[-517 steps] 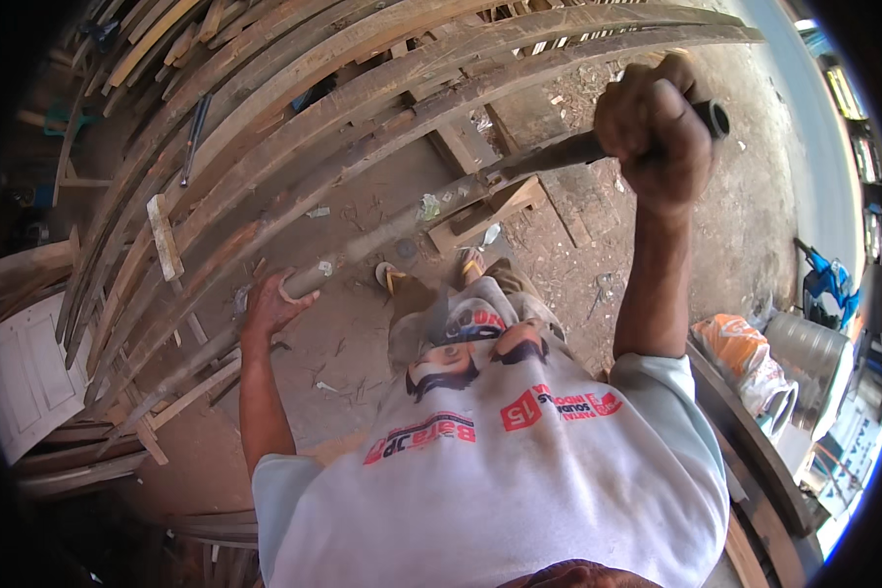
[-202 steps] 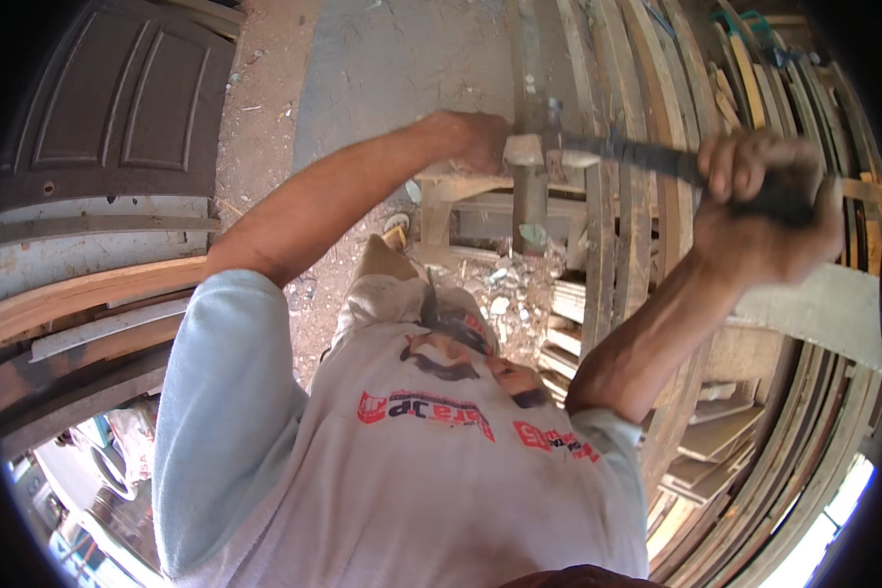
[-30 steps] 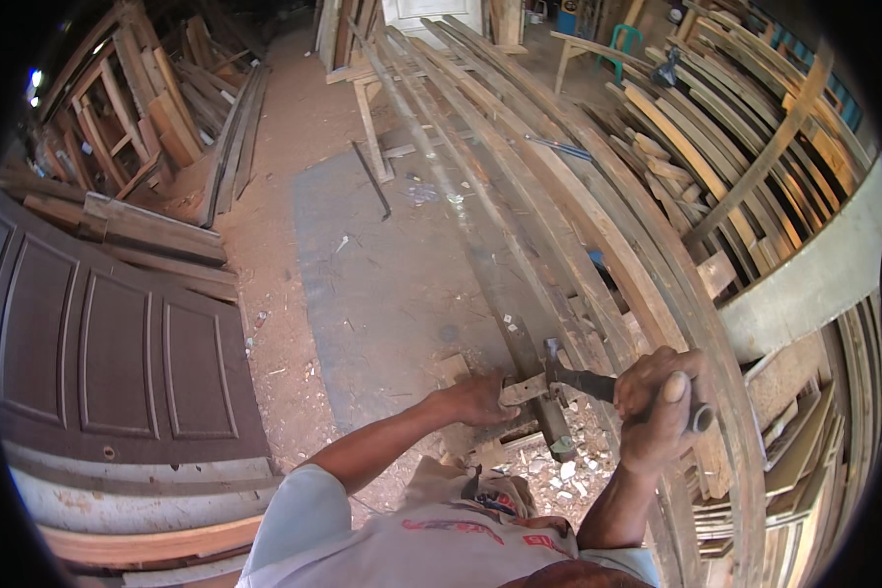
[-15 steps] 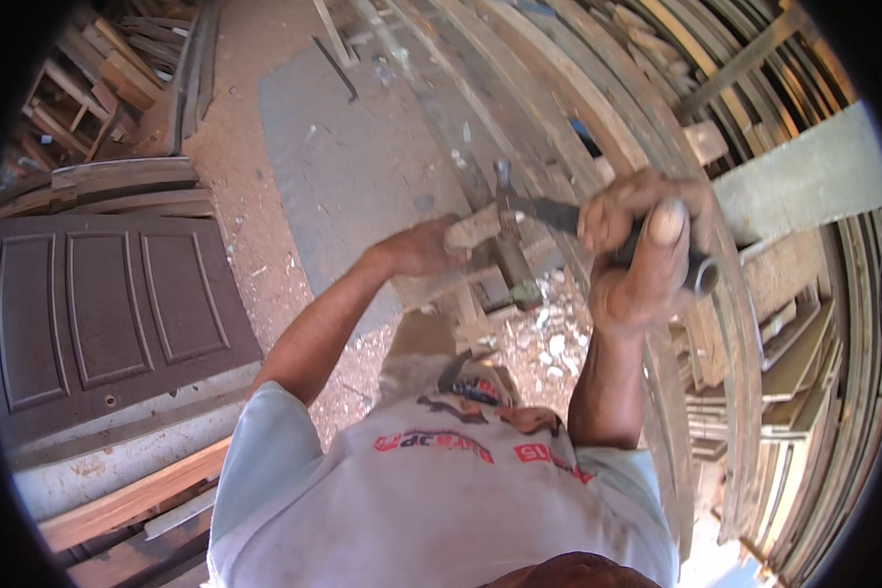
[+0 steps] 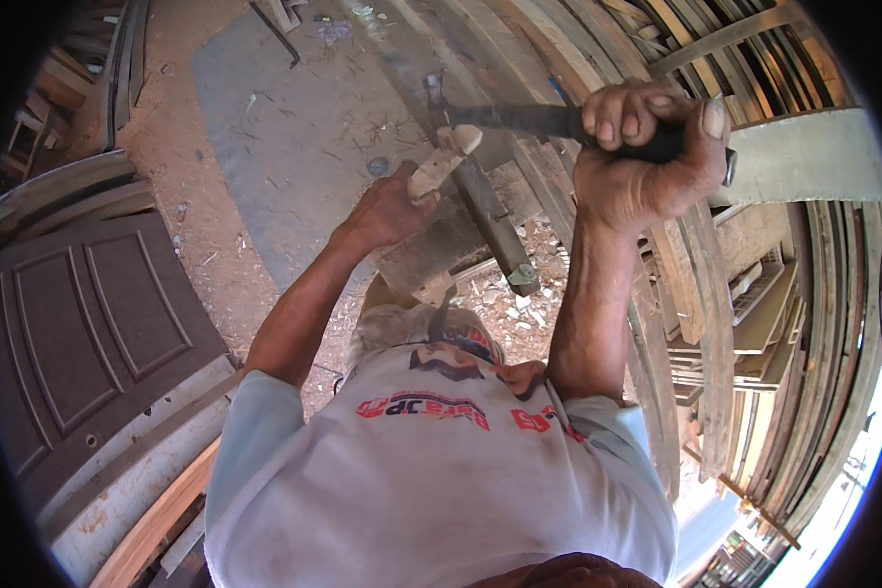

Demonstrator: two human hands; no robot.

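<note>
My right hand [image 5: 647, 147] is wrapped round the black handle of a hammer [image 5: 529, 121], held up at the right. Its metal head points left, toward the far side. My left hand [image 5: 392, 208] grips a short, pale wooden piece [image 5: 436, 171] with a rounded end; I cannot tell whether it is a tool's handle. That piece slants up to the right, its end appearing just below the hammer head. Under it runs a dark wooden beam [image 5: 490, 220] with a greenish near end. Whether the pale piece touches the beam is unclear.
A brown panelled door [image 5: 88, 333] leans at the left over stacked planks [image 5: 157, 519]. Long timbers [image 5: 549, 186] run along the right, beside a pale board [image 5: 813, 162] and a rack of wood strips. Wood chips [image 5: 534, 304] litter the ground near a grey mat [image 5: 294, 147].
My view has shifted. The hammer and my right hand appear higher, with the hammer head farther left. The pale wooden piece in my left hand now tilts more upward.
</note>
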